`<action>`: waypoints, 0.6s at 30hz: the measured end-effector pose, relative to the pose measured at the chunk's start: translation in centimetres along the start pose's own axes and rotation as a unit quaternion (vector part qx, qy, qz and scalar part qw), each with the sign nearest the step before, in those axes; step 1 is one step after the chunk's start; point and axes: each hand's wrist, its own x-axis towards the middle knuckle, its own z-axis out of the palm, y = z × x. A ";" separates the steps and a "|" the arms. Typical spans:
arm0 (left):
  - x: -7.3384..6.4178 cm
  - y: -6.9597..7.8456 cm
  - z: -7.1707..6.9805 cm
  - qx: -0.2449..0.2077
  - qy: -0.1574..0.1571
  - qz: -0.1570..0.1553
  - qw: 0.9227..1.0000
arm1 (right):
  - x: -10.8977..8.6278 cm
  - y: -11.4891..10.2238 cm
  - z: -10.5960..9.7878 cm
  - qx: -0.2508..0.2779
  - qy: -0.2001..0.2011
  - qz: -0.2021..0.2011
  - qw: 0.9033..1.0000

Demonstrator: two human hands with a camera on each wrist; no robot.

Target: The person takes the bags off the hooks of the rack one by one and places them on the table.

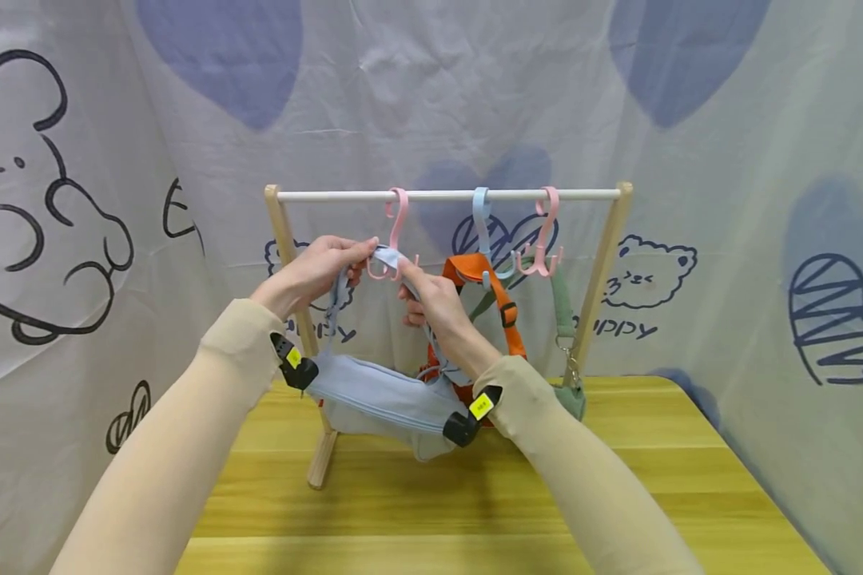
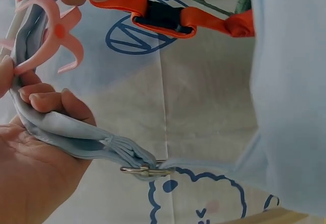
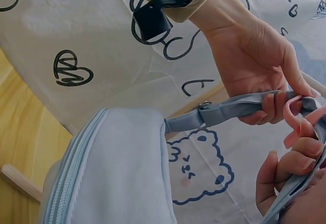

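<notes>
A light blue zippered bag (image 1: pixel 381 399) hangs by its strap (image 2: pixel 61 127) below the left pink hook (image 1: pixel 399 220) on the rack. My left hand (image 1: pixel 324 267) pinches one part of the strap between thumb and fingers, just left of the hook. On the other side my right hand (image 1: pixel 442 307) grips the strap, its fingers curled round it. In the left wrist view the strap runs close against the hook's pink prongs (image 2: pixel 71 46). Whether the hook bears any of its weight I cannot tell. A metal buckle (image 2: pixel 147 170) sits on the strap.
The wooden rack's white bar (image 1: pixel 331 196) also carries a blue hook (image 1: pixel 481 216) and a second pink hook (image 1: pixel 546 231). An orange strap (image 1: pixel 467 265) hangs at the blue hook, with a green strap (image 1: pixel 562 303) and green bag (image 1: pixel 571 399) to its right. Below is a wooden table (image 1: pixel 654 479).
</notes>
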 end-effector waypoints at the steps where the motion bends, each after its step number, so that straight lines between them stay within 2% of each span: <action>1: -0.1 0.0 0.0 0.015 0.007 0.008 1.000 | 0.0 0.0 0.0 0.001 0.001 0.000 1.000; 5: -0.5 -0.1 0.5 0.089 0.036 0.038 0.995 | 0.2 0.1 0.1 0.011 0.008 0.002 1.000; 11: -1.1 -0.4 1.7 0.186 0.091 0.093 0.974 | 0.3 0.1 0.0 0.010 0.011 -0.014 1.000; 15: -1.2 -0.8 2.3 0.200 0.122 0.129 0.964 | 0.4 0.0 0.0 0.009 0.008 -0.037 0.999; 18: -1.4 -1.1 2.5 0.195 0.143 0.149 0.959 | 0.5 -0.1 0.1 0.013 -0.001 -0.039 0.999</action>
